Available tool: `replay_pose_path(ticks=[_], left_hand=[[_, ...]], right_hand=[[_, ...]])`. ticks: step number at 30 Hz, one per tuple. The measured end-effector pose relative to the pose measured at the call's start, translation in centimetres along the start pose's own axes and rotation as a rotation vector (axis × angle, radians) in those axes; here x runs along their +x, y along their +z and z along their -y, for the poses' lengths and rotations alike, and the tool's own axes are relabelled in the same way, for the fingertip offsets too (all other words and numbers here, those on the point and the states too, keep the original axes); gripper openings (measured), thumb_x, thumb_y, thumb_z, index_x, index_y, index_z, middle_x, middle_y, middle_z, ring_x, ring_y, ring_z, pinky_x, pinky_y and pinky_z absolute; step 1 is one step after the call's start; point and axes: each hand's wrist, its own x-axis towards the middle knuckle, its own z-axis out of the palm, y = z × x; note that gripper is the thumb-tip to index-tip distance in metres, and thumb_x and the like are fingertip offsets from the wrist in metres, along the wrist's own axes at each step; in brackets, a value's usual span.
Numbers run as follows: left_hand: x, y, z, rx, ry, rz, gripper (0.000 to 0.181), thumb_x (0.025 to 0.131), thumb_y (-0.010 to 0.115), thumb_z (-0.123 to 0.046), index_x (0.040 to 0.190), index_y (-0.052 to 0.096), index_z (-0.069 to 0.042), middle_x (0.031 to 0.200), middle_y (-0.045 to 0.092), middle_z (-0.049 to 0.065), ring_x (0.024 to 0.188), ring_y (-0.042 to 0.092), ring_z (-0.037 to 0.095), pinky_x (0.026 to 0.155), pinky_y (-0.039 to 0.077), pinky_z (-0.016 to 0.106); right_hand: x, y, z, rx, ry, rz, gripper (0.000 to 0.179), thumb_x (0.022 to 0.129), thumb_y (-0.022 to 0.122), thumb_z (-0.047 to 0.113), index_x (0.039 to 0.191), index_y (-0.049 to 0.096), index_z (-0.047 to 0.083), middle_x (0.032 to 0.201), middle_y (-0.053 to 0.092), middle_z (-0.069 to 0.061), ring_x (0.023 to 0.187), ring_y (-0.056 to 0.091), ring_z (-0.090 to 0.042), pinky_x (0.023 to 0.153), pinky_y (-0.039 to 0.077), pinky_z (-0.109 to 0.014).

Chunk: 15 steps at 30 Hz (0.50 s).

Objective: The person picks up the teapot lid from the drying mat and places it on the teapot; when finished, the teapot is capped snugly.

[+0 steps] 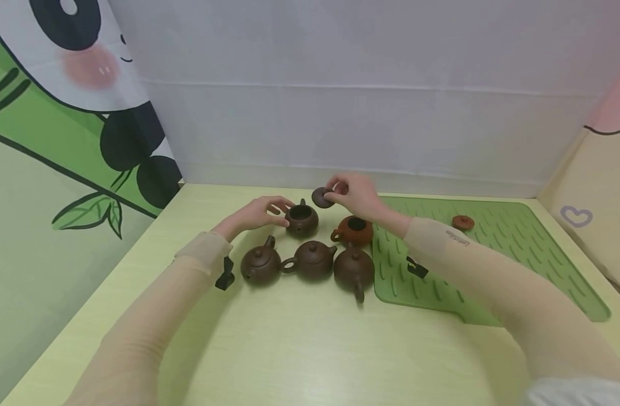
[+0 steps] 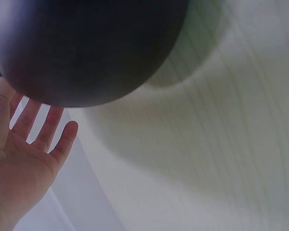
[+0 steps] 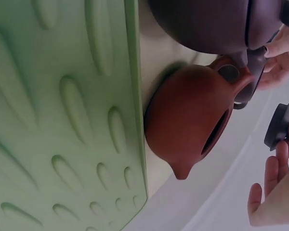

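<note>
My right hand [image 1: 354,194] pinches a dark brown teapot lid [image 1: 320,198] by its knob and holds it tilted in the air. The lid [image 3: 278,126] also shows in the right wrist view. Below it to the left stands a dark brown lidless teapot [image 1: 302,226], its round mouth facing up. My left hand [image 1: 261,214] holds this teapot at its left side, thumb in front and fingers behind. In the left wrist view, a large dark pot body [image 2: 86,53] partly hides my left hand [image 2: 26,159].
A reddish-brown teapot [image 1: 348,232] without a lid stands by the green mat [image 1: 416,214], on which a reddish lid [image 1: 463,222] lies. Nearer me stand three lidded dark teapots: left [image 1: 261,266], middle [image 1: 314,262] and right [image 1: 353,270]. A white curtain [image 1: 340,124] hangs behind the table.
</note>
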Motion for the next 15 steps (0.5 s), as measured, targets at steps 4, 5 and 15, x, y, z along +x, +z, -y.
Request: replay_pose_path(ticks=[4,5,15], left_hand=[[0.0,-0.1,-0.2,0.016,0.003,0.002,0.052,0.089,0.074,-0.02,0.137,0.056,-0.011,0.126,0.065,0.017,0.125,0.057,0.04,0.107,0.044,0.052],[0.0,-0.1,-0.2,0.021,0.008,0.002,0.052,0.089,0.074,-0.02,0.137,0.056,-0.011,0.126,0.065,0.017,0.124,0.058,0.04,0.107,0.044,0.052],[-0.1,-0.1,-0.1,0.012,0.022,-0.007,0.052,0.089,0.073,-0.018,0.137,0.055,-0.007,0.127,0.064,0.021,0.124,0.057,0.043,0.107,0.043,0.054]], right_hand=[[0.4,0.6,0.6,0.008,-0.003,0.017,0.018,0.09,0.073,0.026,0.102,0.071,0.013,0.088,0.071,-0.008,0.085,0.066,-0.021,0.08,0.047,-0.034],[0.5,0.8,0.7,0.006,-0.002,0.024,0.018,0.09,0.072,0.026,0.102,0.071,0.013,0.088,0.071,-0.008,0.086,0.065,-0.022,0.08,0.048,-0.034],[1.2,2.5,1.4,-0.034,-0.021,0.061,0.017,0.09,0.073,0.027,0.102,0.073,0.015,0.089,0.07,-0.006,0.084,0.064,-0.02,0.075,0.048,-0.031]])
